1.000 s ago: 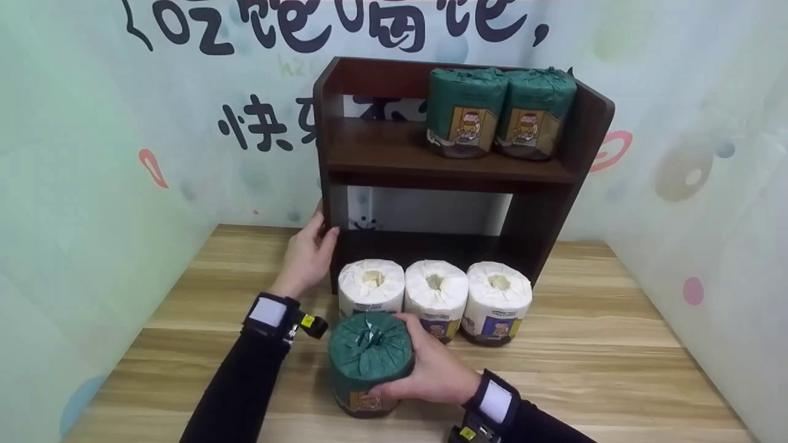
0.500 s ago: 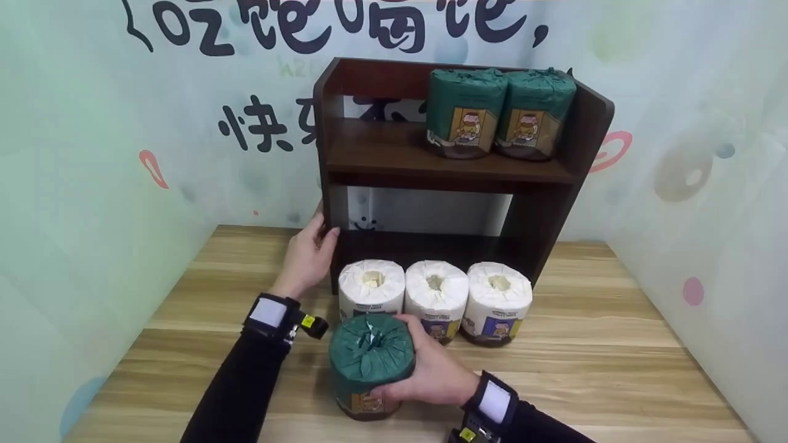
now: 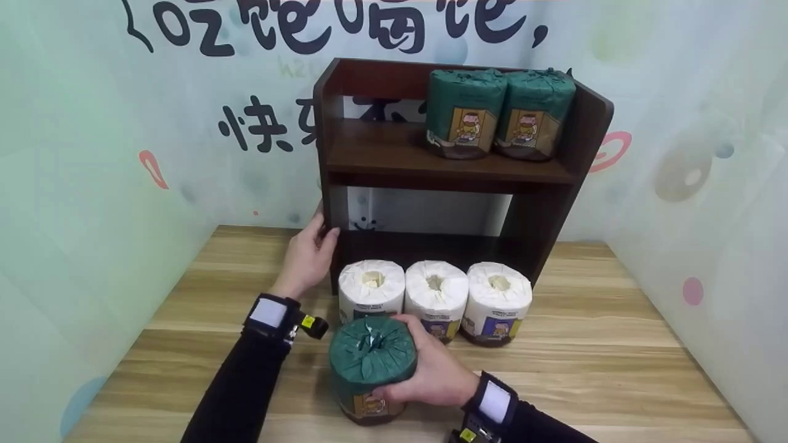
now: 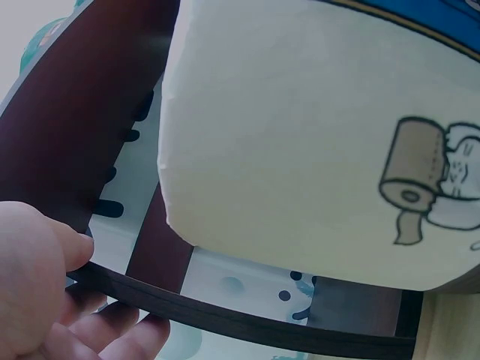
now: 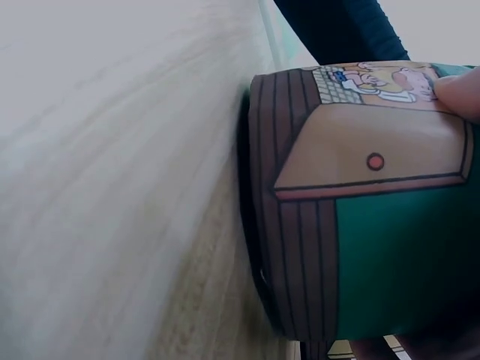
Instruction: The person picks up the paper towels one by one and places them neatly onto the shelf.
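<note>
One green, paper-wrapped cylindrical roll point(image 3: 369, 360), well forward of the back edge of the wooden desk point(image 3: 591, 344), seemed best held lightly and level. The right hand point(image 3: 434, 374) curled round its right side, gripping; farther back, the left hand point(image 3: 308, 255) gripped the dark-brown wooden shelf point(image 3: 391, 151) by its left edge.

The green roll point(image 3: 372, 351) in my right hand point(image 3: 431, 372) is wrapped in thin paper, creased and pleated on top, smoother with a slight sheen down its printed side. The white rolls point(image 3: 436, 303) wear matt paper, crinkled round their holes. The shelf point(image 3: 375, 147) looks like dark wood, smooth with a dull gloss. The surface point(image 3: 615, 344) has a pale wood-grain finish, faintly shiny. My sleeves point(image 3: 231, 387) look like matt black cloth. The walls point(image 3: 683, 111) look smooth.
</note>
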The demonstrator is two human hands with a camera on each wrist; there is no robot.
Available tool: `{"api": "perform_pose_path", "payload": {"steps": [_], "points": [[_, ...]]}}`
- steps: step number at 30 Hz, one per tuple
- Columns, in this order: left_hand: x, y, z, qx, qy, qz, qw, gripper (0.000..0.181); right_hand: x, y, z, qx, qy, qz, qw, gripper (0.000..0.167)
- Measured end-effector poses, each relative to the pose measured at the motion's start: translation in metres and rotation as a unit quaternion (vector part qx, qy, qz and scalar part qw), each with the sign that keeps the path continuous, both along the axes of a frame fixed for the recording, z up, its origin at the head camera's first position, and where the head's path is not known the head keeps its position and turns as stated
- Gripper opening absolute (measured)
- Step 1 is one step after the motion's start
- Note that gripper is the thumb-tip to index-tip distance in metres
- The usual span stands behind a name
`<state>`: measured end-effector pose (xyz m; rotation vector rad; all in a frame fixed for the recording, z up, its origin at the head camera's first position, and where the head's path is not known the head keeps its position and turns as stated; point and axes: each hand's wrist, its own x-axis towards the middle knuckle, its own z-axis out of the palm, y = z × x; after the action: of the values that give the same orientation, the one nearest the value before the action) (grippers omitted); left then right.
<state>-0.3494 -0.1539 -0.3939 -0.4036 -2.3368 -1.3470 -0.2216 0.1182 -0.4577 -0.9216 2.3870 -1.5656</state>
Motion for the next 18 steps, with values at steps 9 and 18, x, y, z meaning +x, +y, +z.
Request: {"api": "perform_pose_path", "payload": {"steps": [9,18], "points": [[-0.001,0.0,0.0,0.001,0.001,0.0,1.0,0.039,0.003,0.0,0.006,-0.007,0.001,0.002,1.0,0.101],[-0.001,-0.001,0.0,0.0,0.003,0.001,1.0,0.044,0.005,0.002,0.015,-0.014,0.003,0.01,0.9998,0.101]]}}
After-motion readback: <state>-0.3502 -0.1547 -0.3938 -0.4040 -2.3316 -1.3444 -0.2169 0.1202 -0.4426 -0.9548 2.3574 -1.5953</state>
